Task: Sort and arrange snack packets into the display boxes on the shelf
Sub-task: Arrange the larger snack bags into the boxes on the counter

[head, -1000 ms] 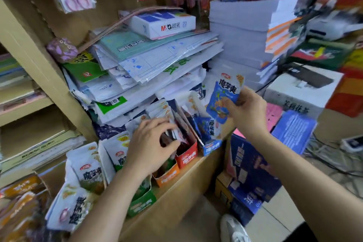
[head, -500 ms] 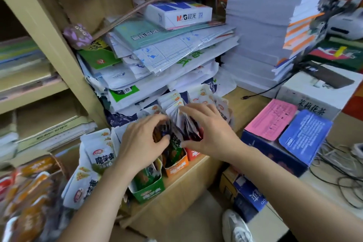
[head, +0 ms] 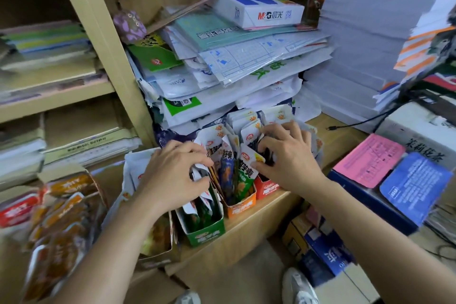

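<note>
**me:** At the shelf edge, my left hand pinches packets above the green box. My right hand grips more over the red box.
**reply:** Orange box?
**me:** Between those two, packets standing inside.

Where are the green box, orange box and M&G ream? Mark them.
Green box (head: 206,234), head view, front panel.
Orange box (head: 240,207), head view, front panel.
M&G ream (head: 266,15), head view, printed side.
</note>
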`<action>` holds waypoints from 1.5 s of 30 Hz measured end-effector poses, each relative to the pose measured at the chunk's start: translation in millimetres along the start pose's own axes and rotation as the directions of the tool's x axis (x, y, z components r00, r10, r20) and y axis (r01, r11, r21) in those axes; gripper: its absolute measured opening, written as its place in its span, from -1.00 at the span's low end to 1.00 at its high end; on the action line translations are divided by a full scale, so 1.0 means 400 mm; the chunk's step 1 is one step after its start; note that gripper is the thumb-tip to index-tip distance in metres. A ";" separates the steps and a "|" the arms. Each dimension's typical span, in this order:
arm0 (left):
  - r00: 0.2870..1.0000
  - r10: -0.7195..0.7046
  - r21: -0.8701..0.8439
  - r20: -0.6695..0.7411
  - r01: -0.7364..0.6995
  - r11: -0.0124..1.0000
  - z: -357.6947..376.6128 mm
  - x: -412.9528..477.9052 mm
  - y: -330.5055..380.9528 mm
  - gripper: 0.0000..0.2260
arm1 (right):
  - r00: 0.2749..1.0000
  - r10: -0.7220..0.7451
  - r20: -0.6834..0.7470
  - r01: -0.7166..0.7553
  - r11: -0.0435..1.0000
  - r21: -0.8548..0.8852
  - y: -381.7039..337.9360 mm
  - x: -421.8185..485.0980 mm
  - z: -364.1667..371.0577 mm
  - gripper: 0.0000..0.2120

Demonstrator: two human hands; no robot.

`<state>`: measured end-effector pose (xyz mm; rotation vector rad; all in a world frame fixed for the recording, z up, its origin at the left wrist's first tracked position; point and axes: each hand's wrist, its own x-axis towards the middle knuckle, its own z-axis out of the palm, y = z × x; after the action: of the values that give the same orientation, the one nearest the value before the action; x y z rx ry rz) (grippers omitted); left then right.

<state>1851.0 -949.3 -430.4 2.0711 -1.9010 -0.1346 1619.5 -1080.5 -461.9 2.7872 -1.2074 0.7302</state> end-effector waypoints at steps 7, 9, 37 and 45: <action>1.000 -0.013 -0.032 -0.016 0.013 0.999 0.007 0.004 0.000 -0.75 | 0.999 0.030 -0.028 -0.028 0.995 0.091 -0.041 -0.009 0.031 -0.87; 1.000 -0.012 -0.032 -0.015 0.012 0.999 0.011 0.005 0.000 -0.67 | 0.994 0.083 -0.073 -0.071 0.987 0.144 -0.047 -0.004 0.036 -0.89; 0.993 0.001 -0.027 -0.115 -0.004 1.000 0.017 -0.030 -0.029 -0.58 | 0.862 0.422 -0.280 -0.219 0.809 0.545 -0.106 0.087 -0.028 -0.80; 0.983 -0.100 -0.053 -0.151 0.093 0.994 0.024 -0.029 -0.007 -0.45 | 0.785 0.477 -0.396 -0.189 0.792 0.581 -0.075 0.046 -0.073 -0.86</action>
<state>1849.9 -939.5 -441.9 2.0802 -1.6929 -0.0397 1639.3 -1066.3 -423.0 2.3855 -1.5859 1.9698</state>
